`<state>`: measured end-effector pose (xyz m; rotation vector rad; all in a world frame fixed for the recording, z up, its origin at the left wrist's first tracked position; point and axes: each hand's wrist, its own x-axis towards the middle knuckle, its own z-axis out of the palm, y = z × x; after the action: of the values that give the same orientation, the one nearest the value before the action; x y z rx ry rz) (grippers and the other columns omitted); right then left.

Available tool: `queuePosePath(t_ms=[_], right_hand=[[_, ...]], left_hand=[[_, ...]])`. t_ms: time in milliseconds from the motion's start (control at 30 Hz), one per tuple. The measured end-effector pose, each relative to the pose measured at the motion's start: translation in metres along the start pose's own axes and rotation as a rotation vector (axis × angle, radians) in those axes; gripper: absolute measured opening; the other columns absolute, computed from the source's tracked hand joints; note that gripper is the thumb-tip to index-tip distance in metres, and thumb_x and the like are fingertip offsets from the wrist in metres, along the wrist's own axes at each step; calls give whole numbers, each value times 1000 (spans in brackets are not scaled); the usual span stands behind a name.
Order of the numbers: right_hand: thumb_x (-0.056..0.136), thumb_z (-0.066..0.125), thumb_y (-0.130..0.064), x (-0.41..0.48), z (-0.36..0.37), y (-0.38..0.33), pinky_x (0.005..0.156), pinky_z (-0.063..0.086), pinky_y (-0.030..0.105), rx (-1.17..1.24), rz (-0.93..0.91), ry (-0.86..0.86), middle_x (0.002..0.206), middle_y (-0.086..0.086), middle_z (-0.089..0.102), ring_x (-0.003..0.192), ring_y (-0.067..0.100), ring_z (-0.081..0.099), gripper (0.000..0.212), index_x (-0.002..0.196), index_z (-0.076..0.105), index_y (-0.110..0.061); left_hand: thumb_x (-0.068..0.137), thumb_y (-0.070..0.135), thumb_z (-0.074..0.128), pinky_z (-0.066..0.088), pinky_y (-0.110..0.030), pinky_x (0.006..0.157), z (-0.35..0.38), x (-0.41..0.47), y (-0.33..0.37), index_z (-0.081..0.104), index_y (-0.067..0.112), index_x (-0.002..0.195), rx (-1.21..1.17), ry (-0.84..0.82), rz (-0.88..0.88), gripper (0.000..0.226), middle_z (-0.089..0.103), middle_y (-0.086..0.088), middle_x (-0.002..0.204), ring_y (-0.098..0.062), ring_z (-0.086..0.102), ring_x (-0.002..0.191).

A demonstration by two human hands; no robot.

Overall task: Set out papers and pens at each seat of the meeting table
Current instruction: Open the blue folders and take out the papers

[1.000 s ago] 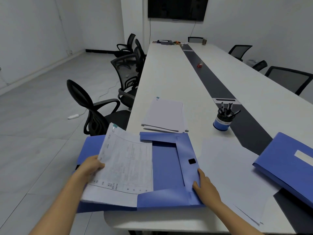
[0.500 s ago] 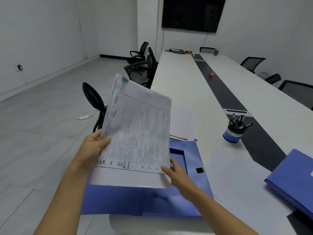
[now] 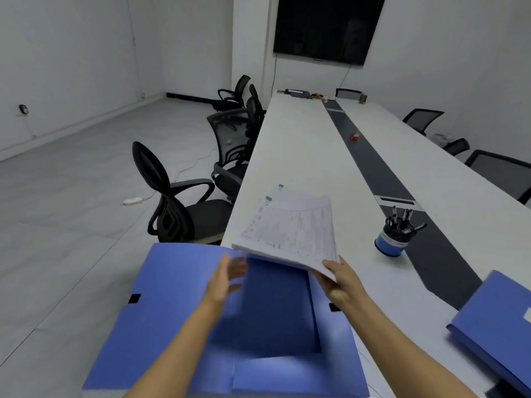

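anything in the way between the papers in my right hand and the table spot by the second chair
Nothing visible. The right hand holds the clipped papers above another stack lying by the nearest chair; the tabletop beyond it shows bare along that edge.

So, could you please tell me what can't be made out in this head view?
In the head view:
Print on the held papers: too small and blurred.
Stack beneath: mostly covered by those papers.
Right hand: fingers hidden under the papers.
Second folder: cut off by the right edge.
Red item on the dark strip: too small to identify.
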<state>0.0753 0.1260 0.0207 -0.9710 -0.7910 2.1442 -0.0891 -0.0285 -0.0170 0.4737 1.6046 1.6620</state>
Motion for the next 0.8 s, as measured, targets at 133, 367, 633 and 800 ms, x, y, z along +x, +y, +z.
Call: queuePosePath(t_ms=[133, 367, 633, 800], right_hand=[[92, 35, 11, 46, 20, -28, 54, 59, 34, -24, -75, 33, 127, 20, 51, 90, 33, 58, 49, 139, 39, -5], [97, 47, -14, 99, 19, -41, 68, 55, 28, -393, 30, 124, 130, 13, 45, 94, 27, 60, 49, 141, 29, -1], [91, 43, 0, 63, -50, 6, 54, 31, 22, -747, 35, 261, 72, 5, 40, 59, 16, 32, 16, 92, 54, -12], [90, 51, -5, 20, -83, 25, 85, 42, 33, -1095, -78, 286, 128, 17, 51, 104, 30, 55, 44, 134, 45, -4]], left_hand=[[93, 30, 49, 41, -28, 70, 10, 15, -46, 53, 13, 72, 729, -254, 64, 27, 54, -2, 71, -2, 43, 65], [89, 23, 45, 31, -26, 65, 2, 22, -66, 48, 5, 70, 836, -330, 91, 26, 43, -4, 74, -12, 37, 70], [81, 35, 41, 29, -17, 64, 2, 18, -62, 44, 18, 82, 858, -355, 14, 17, 43, -1, 89, -10, 37, 81], [94, 24, 46, 33, -12, 67, 5, 11, -59, 49, 15, 85, 856, -354, 4, 13, 47, -1, 95, -12, 41, 87]])
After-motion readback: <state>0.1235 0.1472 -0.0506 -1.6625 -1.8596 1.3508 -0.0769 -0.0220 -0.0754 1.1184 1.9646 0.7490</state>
